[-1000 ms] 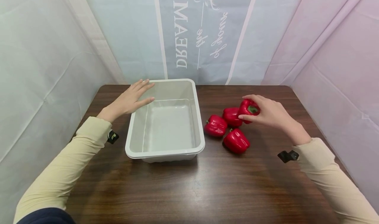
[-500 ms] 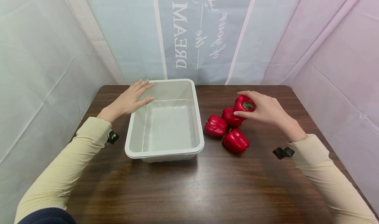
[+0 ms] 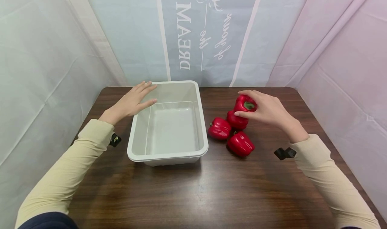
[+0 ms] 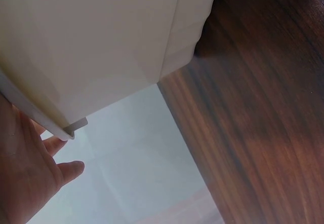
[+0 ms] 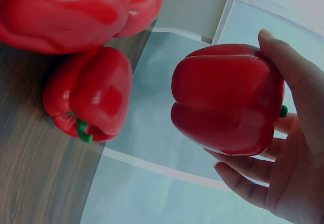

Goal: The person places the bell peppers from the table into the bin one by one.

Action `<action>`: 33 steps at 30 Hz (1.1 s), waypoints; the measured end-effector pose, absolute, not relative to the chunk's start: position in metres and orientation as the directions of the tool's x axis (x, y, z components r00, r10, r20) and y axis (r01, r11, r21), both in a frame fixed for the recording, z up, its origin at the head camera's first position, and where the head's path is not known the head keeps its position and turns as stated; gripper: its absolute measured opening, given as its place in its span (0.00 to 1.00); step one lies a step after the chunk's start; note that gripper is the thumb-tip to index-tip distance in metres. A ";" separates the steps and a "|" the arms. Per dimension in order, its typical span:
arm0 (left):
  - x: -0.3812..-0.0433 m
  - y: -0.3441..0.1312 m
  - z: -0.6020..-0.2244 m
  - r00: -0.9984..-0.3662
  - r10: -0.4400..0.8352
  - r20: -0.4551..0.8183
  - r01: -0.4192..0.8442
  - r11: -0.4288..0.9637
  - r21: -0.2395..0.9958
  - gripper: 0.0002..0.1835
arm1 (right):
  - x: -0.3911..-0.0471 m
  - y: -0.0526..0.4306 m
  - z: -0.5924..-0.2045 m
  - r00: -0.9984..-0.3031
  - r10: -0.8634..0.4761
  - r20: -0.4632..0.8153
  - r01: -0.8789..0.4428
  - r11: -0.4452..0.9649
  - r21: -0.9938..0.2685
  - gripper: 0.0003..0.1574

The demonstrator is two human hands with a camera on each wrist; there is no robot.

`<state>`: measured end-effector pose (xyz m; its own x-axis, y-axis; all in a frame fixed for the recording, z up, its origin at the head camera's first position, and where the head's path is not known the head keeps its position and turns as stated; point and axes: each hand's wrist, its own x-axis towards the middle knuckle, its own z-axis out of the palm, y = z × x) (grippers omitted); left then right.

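Note:
My right hand [image 3: 267, 108] holds a red bell pepper [image 3: 244, 103] between thumb and fingers, its green stem facing the palm. In the right wrist view that bell pepper [image 5: 228, 100] is raised off the table. Below and around it lie three more red peppers: one right behind the held one [image 3: 237, 120], one to the left [image 3: 219, 128], one nearer the front [image 3: 241, 144]. My left hand [image 3: 133, 99] rests with straight, spread fingers at the left rim of a pale grey plastic tub [image 3: 173, 131]. In the left wrist view, the tub's wall [image 4: 96, 36] hides part of the fingers.
A dark brown wooden table [image 3: 181, 195] carries everything. White cloth walls stand left [image 3: 45, 71] and right [image 3: 353, 74]. A pale blue printed curtain [image 3: 142, 37] hangs behind the table's back edge.
My right hand has moved left and slightly away from me, carrying the held bell pepper along. The left hand, the tub and the other peppers stay in place.

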<state>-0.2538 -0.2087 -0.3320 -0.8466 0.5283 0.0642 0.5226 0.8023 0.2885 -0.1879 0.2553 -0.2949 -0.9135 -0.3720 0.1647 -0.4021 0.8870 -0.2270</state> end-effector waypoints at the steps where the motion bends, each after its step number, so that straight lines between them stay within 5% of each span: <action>1: -0.253 -0.208 -0.332 -0.846 0.529 0.064 0.523 0.802 0.288 0.36 | -0.188 0.254 -0.294 -0.912 -0.376 0.166 -0.406 0.885 -0.227 0.45; 33: -0.246 -0.208 -0.338 -0.837 0.541 0.088 0.545 0.805 0.236 0.36 | -0.186 0.227 -0.296 -0.871 -0.439 0.221 -0.481 0.855 -0.193 0.46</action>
<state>-0.2462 -0.2077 -0.3381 -0.8366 0.5408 0.0875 0.5448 0.8047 0.2358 -0.1860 0.2269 -0.2959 -0.8706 -0.4394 0.2213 -0.4808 0.8553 -0.1931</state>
